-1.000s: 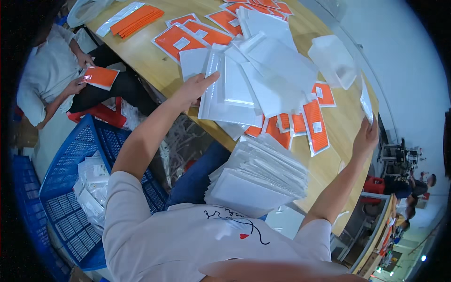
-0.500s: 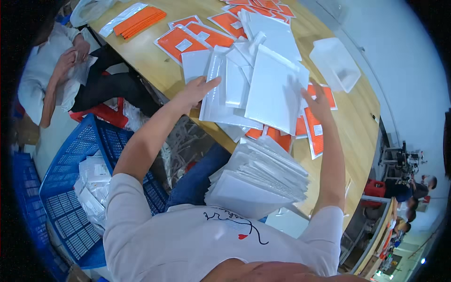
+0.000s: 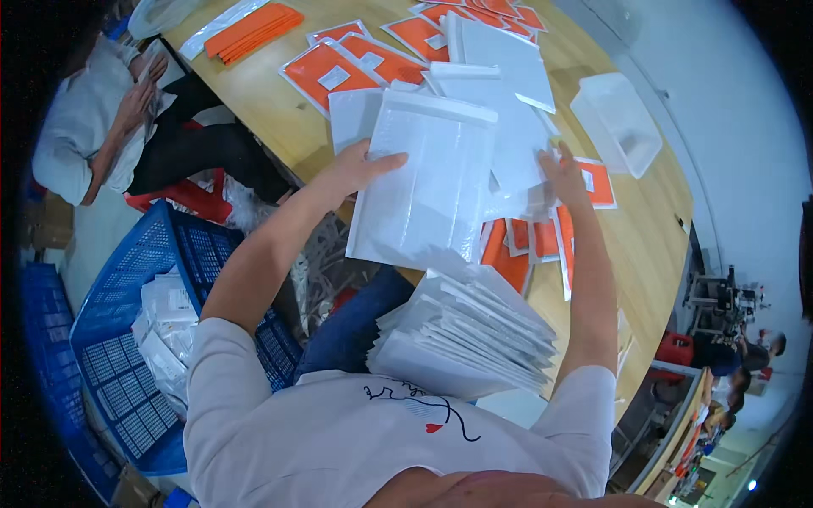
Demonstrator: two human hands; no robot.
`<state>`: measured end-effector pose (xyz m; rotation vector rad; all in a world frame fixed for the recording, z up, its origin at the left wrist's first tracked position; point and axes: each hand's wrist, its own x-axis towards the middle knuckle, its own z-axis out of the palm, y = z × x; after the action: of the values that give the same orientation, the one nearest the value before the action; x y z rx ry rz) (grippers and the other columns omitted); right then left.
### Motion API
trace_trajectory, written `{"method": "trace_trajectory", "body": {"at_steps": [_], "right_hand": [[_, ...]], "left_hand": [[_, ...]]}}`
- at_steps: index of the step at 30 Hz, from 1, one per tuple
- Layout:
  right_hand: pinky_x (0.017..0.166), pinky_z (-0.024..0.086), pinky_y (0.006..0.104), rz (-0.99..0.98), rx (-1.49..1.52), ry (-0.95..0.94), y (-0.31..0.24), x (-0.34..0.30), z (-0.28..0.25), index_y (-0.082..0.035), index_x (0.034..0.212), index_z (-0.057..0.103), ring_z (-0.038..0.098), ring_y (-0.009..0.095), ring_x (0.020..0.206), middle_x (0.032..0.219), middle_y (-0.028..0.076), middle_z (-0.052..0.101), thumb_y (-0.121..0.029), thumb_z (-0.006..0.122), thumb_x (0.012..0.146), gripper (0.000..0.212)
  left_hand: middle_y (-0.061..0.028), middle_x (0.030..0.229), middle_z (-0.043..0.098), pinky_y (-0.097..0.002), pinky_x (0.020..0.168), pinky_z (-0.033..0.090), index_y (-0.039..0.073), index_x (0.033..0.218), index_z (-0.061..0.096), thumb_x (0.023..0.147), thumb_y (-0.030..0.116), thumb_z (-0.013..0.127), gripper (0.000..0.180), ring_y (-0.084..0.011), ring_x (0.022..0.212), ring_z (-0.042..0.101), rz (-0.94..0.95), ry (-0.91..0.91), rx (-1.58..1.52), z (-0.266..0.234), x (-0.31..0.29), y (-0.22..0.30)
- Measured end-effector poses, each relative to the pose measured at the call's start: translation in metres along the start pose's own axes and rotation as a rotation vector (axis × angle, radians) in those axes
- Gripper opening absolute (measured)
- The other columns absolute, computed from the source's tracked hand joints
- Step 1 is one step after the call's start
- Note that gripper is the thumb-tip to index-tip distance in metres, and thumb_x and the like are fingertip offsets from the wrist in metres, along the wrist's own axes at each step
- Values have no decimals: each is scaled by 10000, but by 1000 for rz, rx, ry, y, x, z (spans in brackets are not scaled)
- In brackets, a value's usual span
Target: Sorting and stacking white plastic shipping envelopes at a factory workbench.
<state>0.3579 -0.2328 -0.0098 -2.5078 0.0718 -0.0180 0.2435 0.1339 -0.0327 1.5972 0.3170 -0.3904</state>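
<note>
My left hand (image 3: 362, 169) grips the left edge of a white padded envelope (image 3: 428, 182), thumb on top, its flap end away from me. This envelope lies over other white envelopes (image 3: 518, 152) spread on the table. At their right edge is my right hand (image 3: 566, 179), thumb and fingers apart, beside the envelopes and some orange packets. A thick stack of white padded envelopes (image 3: 466, 334) leans near my body at the table's near edge. Orange packets in clear sleeves (image 3: 334, 76) lie beyond and partly under the white ones.
A folded orange pile (image 3: 254, 32) lies at the far left of the wooden table (image 3: 644, 229). A white plastic bin (image 3: 618, 123) stands at the right. At my left, a blue basket (image 3: 127, 389) holds white packages. A person (image 3: 110, 127) sits beyond it.
The white padded envelope at my left hand has come to lie flat on top, covering others. The envelope formerly uppermost near my right hand is now largely covered.
</note>
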Motion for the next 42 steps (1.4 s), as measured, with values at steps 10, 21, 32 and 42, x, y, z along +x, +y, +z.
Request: {"method": "trace_trajectory", "body": {"at_steps": [10, 21, 32, 42], "right_hand": [[814, 497, 298, -126, 301, -141, -35, -58, -10, -7, 1200, 575, 598, 208, 952, 1075, 115, 640, -380, 607, 867, 501], [691, 506, 278, 419, 861, -152, -57, -98, 1, 40, 1199, 537, 610, 205, 857, 1014, 143, 633, -288, 636, 858, 484], [765, 506, 297, 319, 921, -313, -22, -125, -1, 24, 1226, 513, 612, 222, 909, 1073, 165, 612, -266, 608, 888, 455], [693, 488, 242, 200, 928, 26, 11, -69, 11, 37, 1090, 581, 574, 158, 778, 938, 120, 628, -194, 585, 892, 305]], "left_hand": [[-202, 1146, 587, -373, 855, 483, -48, 1272, 468, 797, 253, 705, 611, -276, 990, 590, 66, -12, -118, 4, -12, 8], [-211, 1139, 586, -386, 896, 451, -49, 1271, 462, 739, 188, 736, 644, -276, 1005, 578, 150, -149, -207, 11, -15, 22], [-201, 1126, 593, -397, 890, 451, -33, 1278, 456, 717, 168, 752, 665, -307, 992, 588, 141, -248, -247, 21, -9, 33], [-222, 1118, 601, -411, 866, 476, -52, 1263, 467, 700, 154, 778, 676, -323, 974, 610, 92, -270, -258, 13, -16, 29]]}}
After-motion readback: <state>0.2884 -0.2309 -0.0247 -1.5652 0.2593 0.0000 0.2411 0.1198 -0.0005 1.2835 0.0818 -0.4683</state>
